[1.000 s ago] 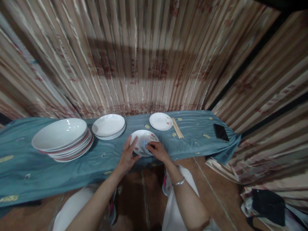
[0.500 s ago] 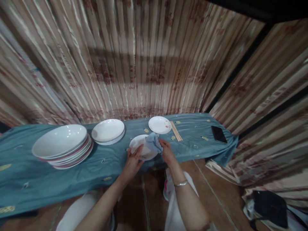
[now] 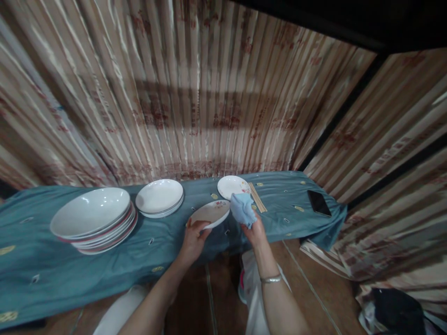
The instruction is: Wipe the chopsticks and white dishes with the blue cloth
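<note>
My left hand [image 3: 194, 239] grips the near left rim of a white plate [image 3: 213, 215] with a red flower print, which is tilted above the cloth-covered table. In my right hand [image 3: 255, 229] is a crumpled light blue cloth [image 3: 242, 208], held just right of that plate and apart from it. Behind the blue cloth lies another white flowered plate [image 3: 232, 186], its near edge partly covered. A pair or more of wooden chopsticks [image 3: 257, 197] rests beside it.
On the left stand a tall stack of large white bowls [image 3: 91, 214] and a lower stack of white plates [image 3: 159, 196]. A black phone [image 3: 319, 203] lies at the right end of the blue-green tablecloth [image 3: 167, 237]. A pleated curtain [image 3: 195, 107] hangs behind.
My right hand has drawn the blue cloth off the plate, to the right. The plate in my left hand has tilted up, and the left fingers have moved from its face to its rim.
</note>
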Tool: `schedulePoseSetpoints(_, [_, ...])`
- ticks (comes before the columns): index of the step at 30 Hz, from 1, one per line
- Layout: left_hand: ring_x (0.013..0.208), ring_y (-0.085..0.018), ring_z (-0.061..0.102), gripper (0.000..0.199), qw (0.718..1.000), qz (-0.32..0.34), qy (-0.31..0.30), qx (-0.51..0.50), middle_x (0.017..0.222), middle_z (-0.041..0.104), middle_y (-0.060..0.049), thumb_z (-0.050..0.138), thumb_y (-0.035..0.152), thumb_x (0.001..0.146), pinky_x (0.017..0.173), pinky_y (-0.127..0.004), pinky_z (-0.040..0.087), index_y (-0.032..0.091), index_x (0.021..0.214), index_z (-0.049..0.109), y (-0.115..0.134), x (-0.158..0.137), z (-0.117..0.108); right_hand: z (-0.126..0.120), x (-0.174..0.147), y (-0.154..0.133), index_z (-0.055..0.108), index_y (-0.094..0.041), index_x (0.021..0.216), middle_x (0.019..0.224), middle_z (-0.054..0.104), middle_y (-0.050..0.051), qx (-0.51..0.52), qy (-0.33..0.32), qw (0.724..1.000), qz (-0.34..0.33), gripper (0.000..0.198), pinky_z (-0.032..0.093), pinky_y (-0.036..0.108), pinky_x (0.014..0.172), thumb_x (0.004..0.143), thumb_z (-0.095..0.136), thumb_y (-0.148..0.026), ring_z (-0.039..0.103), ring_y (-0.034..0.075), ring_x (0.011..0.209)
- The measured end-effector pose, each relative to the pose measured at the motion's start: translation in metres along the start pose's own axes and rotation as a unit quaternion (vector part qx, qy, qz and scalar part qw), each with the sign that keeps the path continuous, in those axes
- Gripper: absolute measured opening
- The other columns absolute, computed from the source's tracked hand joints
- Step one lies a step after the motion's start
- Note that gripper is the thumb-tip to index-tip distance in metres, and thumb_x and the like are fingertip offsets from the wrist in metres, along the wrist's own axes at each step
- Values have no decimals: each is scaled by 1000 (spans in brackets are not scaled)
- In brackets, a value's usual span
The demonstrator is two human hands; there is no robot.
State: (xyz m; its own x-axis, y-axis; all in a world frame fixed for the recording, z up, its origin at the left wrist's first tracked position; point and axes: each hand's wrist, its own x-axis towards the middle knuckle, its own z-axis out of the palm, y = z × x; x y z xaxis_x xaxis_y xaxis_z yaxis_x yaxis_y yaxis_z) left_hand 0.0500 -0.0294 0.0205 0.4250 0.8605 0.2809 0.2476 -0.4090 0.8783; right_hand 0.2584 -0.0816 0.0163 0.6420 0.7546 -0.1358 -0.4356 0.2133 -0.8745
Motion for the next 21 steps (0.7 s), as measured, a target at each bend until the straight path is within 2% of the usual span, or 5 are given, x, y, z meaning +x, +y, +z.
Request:
schedulePoseSetpoints(4, [80, -26, 66, 16, 980, -112, 53, -153, 76, 75, -2, 72, 34, 65, 88, -41, 48, 23, 76, 76, 8, 7, -13, 7, -8, 0, 67, -21, 91, 77, 72, 3, -22, 14, 1000, -2, 41, 46, 27, 55, 60, 72, -48, 65, 19, 67])
schedulePoseSetpoints(8, [66, -21, 64, 30, 929, -179, 97, -308, 69, 73, -2, 80, 37, 56, 69, -31, 48, 17, 78, 75, 15, 13, -25, 21, -16, 1, 65, -20, 92, 70, 68, 1, -88, -13, 995, -48, 47, 45, 28, 57, 64, 66, -58, 62, 19, 67])
schedulePoseSetpoints(13, [71, -21, 67, 38, 873, -192, 133, -428, 69, 73, -5, 86, 35, 50, 75, -33, 48, 13, 79, 74, 20, 14, -29, 50, -30, -3, 63, -18, 79, 68, 62, 1, -224, -41, 960, -162, 39, 44, 27, 62, 79, 54, -55, 56, 16, 67])
schedulePoseSetpoints(16, [72, -22, 69, 36, 851, -207, 119, -469, 71, 74, -6, 86, 32, 49, 76, -34, 49, 13, 78, 75, 23, 13, -26, 70, -40, -5, 66, -18, 92, 99, 68, 9, -325, -92, 898, -282, 32, 48, 34, 84, 87, 49, -44, 61, 22, 94])
schedulePoseSetpoints(21, [77, -24, 70, 32, 839, -208, 92, -494, 74, 75, -7, 84, 29, 53, 76, -35, 51, 13, 78, 74, 23, 12, -25, 96, -52, 6, 56, -19, 129, 142, 49, 14, -495, -153, 741, -426, 39, 31, 45, 111, 95, 40, -29, 39, 25, 135])
